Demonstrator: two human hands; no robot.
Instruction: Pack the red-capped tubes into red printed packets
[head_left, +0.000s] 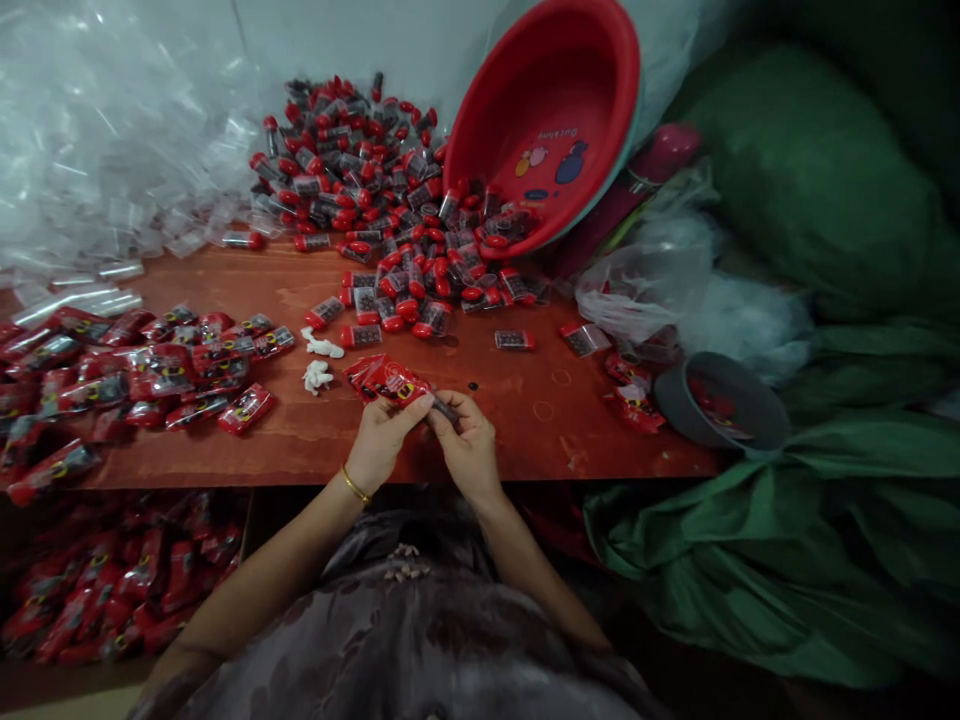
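Near the table's front edge, my left hand [382,435] is closed on a red printed wrapper [390,378] that sticks out flat beyond my thumb. My right hand [466,440] pinches a small dark-bodied capsule [448,410] right beside the wrapper; whether it sits partly inside the wrapper I cannot tell. Two small white crumpled pieces [321,346] lie just left of the wrapper. Beyond my hands spreads a heap of clear capsules with red caps [412,270], and a single capsule [514,340] lies apart from it.
A red basin [551,60] leans on its side at the back, capsules spilling from it. Wrapped red packets [157,370] pile up at left, with more in a box [135,580] below. Clear plastic sleeves [112,120] fill the back left. A grey bowl [675,400] stands right, near green cloth [750,510].
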